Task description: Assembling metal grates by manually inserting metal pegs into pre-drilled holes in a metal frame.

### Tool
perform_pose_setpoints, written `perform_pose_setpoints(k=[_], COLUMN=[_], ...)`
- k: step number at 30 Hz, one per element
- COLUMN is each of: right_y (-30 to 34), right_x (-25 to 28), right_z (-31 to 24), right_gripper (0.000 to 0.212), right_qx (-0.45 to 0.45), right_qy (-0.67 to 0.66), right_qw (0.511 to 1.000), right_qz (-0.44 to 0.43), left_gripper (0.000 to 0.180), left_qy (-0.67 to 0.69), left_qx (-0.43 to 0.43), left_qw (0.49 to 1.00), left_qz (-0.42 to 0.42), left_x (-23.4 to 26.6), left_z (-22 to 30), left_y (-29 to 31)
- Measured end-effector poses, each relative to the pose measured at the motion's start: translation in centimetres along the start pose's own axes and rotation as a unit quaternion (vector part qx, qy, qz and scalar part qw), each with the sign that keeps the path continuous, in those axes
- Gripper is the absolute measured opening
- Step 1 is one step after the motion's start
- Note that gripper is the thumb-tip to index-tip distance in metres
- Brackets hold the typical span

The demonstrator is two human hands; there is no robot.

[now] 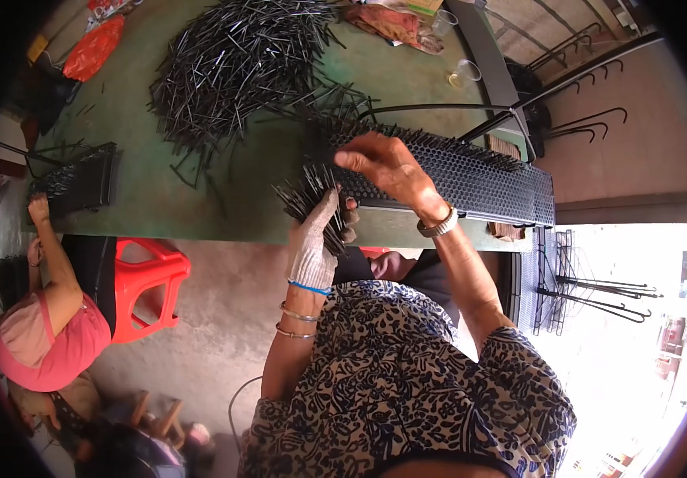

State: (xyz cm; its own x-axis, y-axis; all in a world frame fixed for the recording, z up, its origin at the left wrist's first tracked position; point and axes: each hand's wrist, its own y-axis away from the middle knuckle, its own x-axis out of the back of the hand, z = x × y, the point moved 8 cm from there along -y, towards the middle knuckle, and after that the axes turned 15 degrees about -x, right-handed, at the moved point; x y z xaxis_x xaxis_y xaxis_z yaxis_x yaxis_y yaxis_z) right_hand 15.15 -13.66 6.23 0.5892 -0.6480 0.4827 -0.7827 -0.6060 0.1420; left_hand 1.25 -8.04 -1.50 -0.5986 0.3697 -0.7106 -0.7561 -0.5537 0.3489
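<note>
The gloved left hand (314,239) has its grip closed around a bundle of thin black pins (307,199), held just in front of the black perforated tray (471,179) on the green counter (144,179). The bare right hand (387,167) rests on the tray's near end, fingertips pinched together; whether they hold a pin cannot be told. Behind the tray lies a big heap of pins (236,60).

Two perforated black trays (471,179), one red stool (148,287), one pin heap (236,64)
</note>
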Motion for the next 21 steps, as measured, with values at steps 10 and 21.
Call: perform_pose_setpoints(k=[10, 21], right_y=[1.4, 1.3], right_x=[-1.7, -1.6], right_z=[0.8, 0.1], right_gripper=[0.02, 0.017], right_qx=[-0.096, -0.104], right_qy=[-0.095, -0.069], right_qw=[0.976, 0.966], right_qz=[-0.173, -0.226], left_gripper=[0.02, 0.025], left_qy=[-0.093, -0.18], left_qx=[-0.024, -0.02], left_qw=[0.995, 0.983], left_qz=[0.022, 0.0], left_x=[-0.1, 0.4], left_z=[0.5, 0.4], left_y=[0.5, 0.3])
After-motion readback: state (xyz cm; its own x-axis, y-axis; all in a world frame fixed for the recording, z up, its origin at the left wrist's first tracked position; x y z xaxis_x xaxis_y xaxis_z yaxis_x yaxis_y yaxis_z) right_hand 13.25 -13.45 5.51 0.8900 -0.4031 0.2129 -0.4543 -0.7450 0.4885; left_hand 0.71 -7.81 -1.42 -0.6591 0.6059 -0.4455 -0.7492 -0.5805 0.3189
